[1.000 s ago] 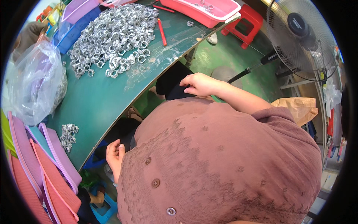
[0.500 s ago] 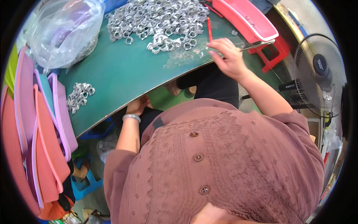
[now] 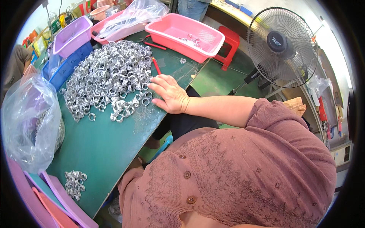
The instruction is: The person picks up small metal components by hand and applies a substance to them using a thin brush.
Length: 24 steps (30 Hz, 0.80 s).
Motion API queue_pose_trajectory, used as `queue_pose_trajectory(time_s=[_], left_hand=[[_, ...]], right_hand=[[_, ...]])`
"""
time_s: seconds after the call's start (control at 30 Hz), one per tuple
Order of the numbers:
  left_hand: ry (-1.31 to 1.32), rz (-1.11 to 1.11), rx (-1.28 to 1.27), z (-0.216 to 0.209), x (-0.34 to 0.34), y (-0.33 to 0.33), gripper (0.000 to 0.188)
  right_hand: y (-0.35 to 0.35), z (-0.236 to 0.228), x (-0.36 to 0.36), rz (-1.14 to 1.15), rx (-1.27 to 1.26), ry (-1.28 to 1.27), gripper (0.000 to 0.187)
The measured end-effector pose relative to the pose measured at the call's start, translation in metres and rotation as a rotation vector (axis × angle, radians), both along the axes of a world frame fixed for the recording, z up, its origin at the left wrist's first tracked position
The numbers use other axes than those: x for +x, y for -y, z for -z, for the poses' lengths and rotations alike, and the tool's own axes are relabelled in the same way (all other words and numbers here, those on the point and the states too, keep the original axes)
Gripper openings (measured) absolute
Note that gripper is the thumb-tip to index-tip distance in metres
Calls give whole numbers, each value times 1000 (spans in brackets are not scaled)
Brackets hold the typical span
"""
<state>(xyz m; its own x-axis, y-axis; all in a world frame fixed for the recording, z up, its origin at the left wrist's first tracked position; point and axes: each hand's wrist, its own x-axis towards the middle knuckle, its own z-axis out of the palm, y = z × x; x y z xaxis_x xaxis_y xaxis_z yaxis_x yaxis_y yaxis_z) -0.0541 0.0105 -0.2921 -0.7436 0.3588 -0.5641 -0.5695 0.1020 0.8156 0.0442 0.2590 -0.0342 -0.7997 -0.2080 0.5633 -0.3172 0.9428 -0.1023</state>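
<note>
My right hand (image 3: 169, 94) rests at the table's near edge with its fingers stretched out and holding nothing. Its fingertips lie beside a big heap of silvery ring-shaped metal pieces (image 3: 106, 76). Just beyond the fingers is a red-handled tool (image 3: 156, 66), its far end unclear. A smaller cluster of the rings (image 3: 123, 108) sits at the heap's near side. Of my left arm, only a bit of skin (image 3: 136, 164) shows below the table edge; the left hand's fingers are hidden. Another small group of rings (image 3: 75, 184) lies at the table's near left.
The green table (image 3: 99, 148) carries a clear plastic bag (image 3: 30, 125) at left and a pink basin (image 3: 186, 32) with a few rings at the back. Red-handled pliers (image 3: 154, 45) lie by the basin. A standing fan (image 3: 277, 41) and red stool (image 3: 228, 47) are at right.
The view has swung to the right and up, so the basin, the fan and the back of the table show more. My left hand, visible before, is now mostly out of sight. My right hand stays open.
</note>
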Motion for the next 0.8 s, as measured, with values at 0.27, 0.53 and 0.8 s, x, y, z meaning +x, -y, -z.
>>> queue_pose_trajectory(time_s=[0.27,0.53,0.8], left_hand=[[19,-20,0,4,-12,-12,25],[34,-39,-4,5,-11,-11,24],[49,-52,5,4,-9,-11,22]], right_hand=[[4,1,-3,10,-15,5,45],[7,2,-4,25,-1,-12,43],[5,1,-3,24,18,-10,42]])
